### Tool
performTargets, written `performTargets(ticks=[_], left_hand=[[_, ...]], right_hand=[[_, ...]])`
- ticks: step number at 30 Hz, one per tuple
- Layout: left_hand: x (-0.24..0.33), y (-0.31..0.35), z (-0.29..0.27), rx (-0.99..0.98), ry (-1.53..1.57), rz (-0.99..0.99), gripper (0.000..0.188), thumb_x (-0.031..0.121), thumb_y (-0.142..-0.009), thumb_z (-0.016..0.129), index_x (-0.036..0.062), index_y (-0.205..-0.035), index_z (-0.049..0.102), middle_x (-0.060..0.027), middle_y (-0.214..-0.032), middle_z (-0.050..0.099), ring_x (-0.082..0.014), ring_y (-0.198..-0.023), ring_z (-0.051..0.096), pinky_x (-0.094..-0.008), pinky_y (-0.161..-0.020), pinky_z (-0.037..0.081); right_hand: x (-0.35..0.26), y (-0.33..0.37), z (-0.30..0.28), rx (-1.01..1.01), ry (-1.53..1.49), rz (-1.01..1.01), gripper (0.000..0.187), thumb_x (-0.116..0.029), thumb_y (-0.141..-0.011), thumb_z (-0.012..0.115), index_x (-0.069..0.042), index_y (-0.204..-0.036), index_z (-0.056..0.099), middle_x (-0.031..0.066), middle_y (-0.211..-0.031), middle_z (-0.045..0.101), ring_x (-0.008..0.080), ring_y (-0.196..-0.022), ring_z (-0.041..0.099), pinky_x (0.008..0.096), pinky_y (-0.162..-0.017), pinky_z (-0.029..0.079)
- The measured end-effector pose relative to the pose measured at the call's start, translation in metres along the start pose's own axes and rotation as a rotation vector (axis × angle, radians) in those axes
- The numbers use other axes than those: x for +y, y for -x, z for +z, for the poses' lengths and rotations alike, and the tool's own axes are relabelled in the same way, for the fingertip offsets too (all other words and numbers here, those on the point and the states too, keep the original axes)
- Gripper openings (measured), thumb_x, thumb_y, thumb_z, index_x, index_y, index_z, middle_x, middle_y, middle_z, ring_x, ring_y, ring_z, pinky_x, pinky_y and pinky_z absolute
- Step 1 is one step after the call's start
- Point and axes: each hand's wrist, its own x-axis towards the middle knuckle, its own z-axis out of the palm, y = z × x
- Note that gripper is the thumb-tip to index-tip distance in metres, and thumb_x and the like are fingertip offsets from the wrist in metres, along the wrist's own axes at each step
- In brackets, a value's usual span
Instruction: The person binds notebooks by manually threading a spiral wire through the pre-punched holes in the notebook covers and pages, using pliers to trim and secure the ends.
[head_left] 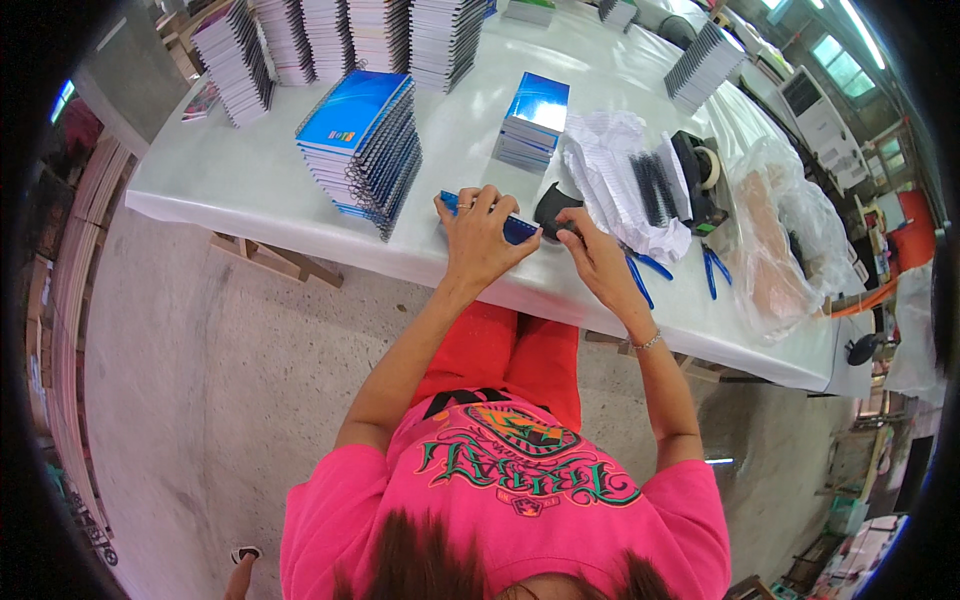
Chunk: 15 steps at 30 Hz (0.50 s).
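Note:
My left hand point(478, 245) is closed over a small blue-covered notebook point(521, 231), which stands on its edge near the front of the table, a row of holes along it. Just to the right, my right hand point(602, 268) has its fingers pinched together around something small and dark that I cannot make out. A black curved piece point(552, 204) lies right behind those fingertips. Behind the hands is a short stack of blue-covered pads point(530, 125). To the left rises a taller stack of blue spiral notebooks point(360, 140) with black coils.
Crumpled white paper point(600, 160) holds a bunch of black spiral coils point(655, 188). Blue-handled pliers point(640, 275) and a second pair point(713, 270) lie to the right, near a tape dispenser point(708, 170) and clear plastic bag point(780, 230). More notebook stacks point(380, 40) line the back.

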Motion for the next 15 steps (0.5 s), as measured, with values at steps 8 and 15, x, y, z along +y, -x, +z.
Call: performTargets(ticks=[8, 15], left_hand=[[0.0, -0.002, -0.001, 0.0, 0.044, -0.005, 0.035, 0.037, -0.064, 0.079, 0.0143, -0.084, 0.061, -0.0003, -0.093, 0.053, -0.0258, -0.105, 0.049, -0.0712, -0.095, 0.025], [0.001, -0.002, -0.004, -0.013, 0.023, -0.009, 0.035, 0.037, -0.064, 0.079, 0.0139, -0.084, 0.062, -0.001, -0.094, 0.054, -0.026, -0.105, 0.05, -0.0701, -0.095, 0.025]], right_hand=[[0.008, -0.007, 0.015, 0.074, -0.07, -0.096, 0.017, -0.008, -0.092, 0.058, -0.002, -0.107, 0.054, 0.0169, -0.09, 0.063, 0.0327, -0.08, 0.063, 0.0401, -0.07, 0.047], [0.014, -0.005, 0.023, 0.164, -0.143, -0.171, 0.023, 0.004, -0.084, 0.063, 0.0, -0.105, 0.055, 0.0124, -0.089, 0.06, 0.0244, -0.079, 0.06, 0.0346, -0.072, 0.048]])
